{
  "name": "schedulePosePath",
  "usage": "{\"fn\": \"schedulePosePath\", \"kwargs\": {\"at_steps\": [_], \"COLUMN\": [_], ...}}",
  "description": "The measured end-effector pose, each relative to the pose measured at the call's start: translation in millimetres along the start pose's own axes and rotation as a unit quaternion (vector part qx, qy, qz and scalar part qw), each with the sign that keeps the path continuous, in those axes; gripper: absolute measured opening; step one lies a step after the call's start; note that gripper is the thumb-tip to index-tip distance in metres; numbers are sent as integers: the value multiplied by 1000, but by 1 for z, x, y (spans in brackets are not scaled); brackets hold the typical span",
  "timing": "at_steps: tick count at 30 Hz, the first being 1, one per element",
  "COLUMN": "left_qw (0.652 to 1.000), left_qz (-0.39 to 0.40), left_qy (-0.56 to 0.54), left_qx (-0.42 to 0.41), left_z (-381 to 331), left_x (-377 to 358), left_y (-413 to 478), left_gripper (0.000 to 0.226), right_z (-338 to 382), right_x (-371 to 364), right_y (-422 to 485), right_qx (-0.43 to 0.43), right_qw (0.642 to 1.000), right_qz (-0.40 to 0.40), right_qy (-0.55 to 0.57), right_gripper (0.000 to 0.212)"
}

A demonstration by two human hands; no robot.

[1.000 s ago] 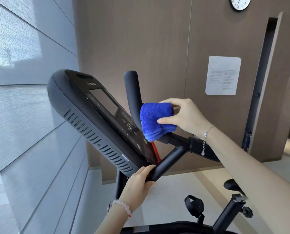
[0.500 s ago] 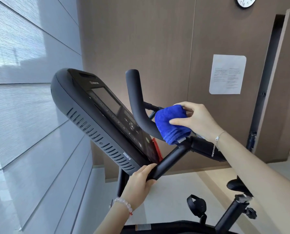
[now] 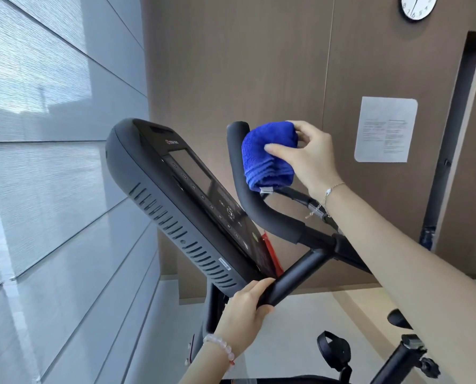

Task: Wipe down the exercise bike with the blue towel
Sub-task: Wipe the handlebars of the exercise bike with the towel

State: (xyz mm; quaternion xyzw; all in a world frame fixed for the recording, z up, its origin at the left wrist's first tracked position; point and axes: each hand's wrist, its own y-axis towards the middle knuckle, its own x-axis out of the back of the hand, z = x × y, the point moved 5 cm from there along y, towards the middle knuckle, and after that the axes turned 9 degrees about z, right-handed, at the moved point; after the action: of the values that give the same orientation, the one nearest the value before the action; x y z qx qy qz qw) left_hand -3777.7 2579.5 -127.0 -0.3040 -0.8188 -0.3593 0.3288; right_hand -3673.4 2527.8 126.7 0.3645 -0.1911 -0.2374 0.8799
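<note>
The black exercise bike fills the middle of the view, with its console (image 3: 175,189) tilted to the left. A padded handlebar horn (image 3: 247,200) curves upward beside the console. My right hand (image 3: 308,159) grips the folded blue towel (image 3: 267,156) and holds it wrapped against the upper part of that horn, near its tip. My left hand (image 3: 247,309) grips the end of the lower black handlebar tube (image 3: 295,278) just under the console. The towel hides part of the horn.
A grey panelled wall (image 3: 51,189) runs close along the left. Behind the bike is a brown wall with a posted paper (image 3: 385,128) and a clock (image 3: 418,5). A pedal with its strap (image 3: 333,350) and the seat post (image 3: 403,358) sit low right.
My right hand has slid the blue towel up the handlebar horn from its lower bend to near the tip. My left hand has stayed on the lower tube.
</note>
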Motion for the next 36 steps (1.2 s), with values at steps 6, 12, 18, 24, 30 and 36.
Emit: {"fn": "schedulePosePath", "kwargs": {"at_steps": [6,12,18,24,30,36], "left_qw": [1000,1000,1000,1000,1000,1000], "left_qz": [-2,-6,-5,3,3,1], "left_qy": [-4,-7,-9,-11,-1,-4], "left_qx": [-6,-7,3,9,2,1], "left_z": [1,0,-1,-2,-3,-4], "left_x": [0,0,-1,0,1,1], "left_y": [0,1,0,0,0,-2], "left_gripper": [47,46,48,51,46,46], "right_z": [-10,-21,-23,-23,-23,-14], "right_x": [2,13,21,18,9,0], "right_y": [-2,-22,-47,-51,-50,-45], "right_qx": [-13,-20,-34,-29,-20,17], "right_qw": [999,985,952,960,980,989], "right_qz": [21,106,193,146,86,13], "right_qy": [-22,-132,-236,-236,-181,-145], "right_gripper": [28,35,38,36,36,34]}}
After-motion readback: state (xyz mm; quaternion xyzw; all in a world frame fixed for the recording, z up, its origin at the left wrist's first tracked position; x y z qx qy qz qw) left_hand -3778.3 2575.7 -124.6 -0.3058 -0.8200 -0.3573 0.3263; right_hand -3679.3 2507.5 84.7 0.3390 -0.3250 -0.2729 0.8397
